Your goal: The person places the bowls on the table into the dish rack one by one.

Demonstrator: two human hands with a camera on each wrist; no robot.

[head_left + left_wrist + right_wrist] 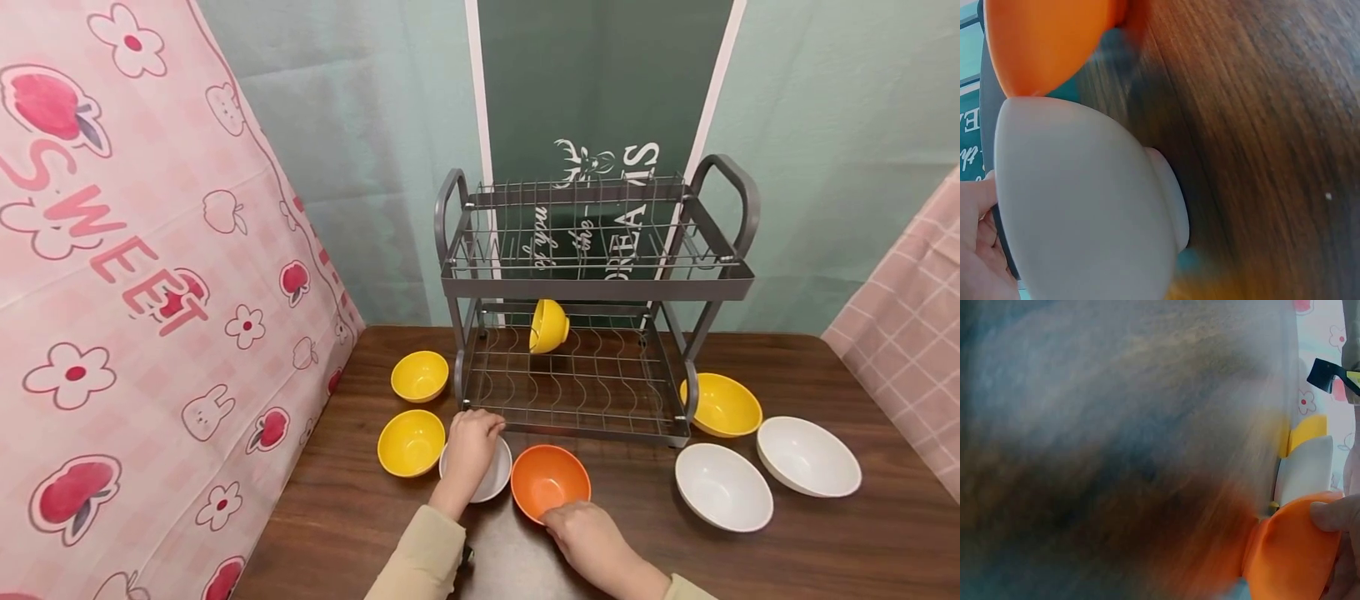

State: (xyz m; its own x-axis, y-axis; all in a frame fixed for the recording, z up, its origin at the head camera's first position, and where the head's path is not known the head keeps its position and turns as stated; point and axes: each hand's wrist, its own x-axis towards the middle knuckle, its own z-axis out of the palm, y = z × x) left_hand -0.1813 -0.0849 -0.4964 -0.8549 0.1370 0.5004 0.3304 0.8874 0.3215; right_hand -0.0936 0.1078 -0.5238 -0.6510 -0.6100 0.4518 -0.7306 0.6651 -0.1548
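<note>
My left hand (474, 446) reaches over a small white bowl (495, 477), its curled fingers at the far rim; part of the bowl is hidden beneath the hand. In the left wrist view the side and foot of this white bowl (1085, 200) show, with fingers (979, 206) right at its rim. Beside it stands an orange bowl (550, 479). My right hand (592, 542) grips that bowl's near rim. The right wrist view has the thumb (1329, 515) pressed on the outside of the orange bowl (1294, 550).
Behind the bowls stands a grey two-tier dish rack (596, 289), with a yellow bowl (550, 327) tilted on its lower tier. Two yellow bowls (420, 377) are at left. Right of the rack sit another yellow bowl (723, 406) and two white bowls (723, 487).
</note>
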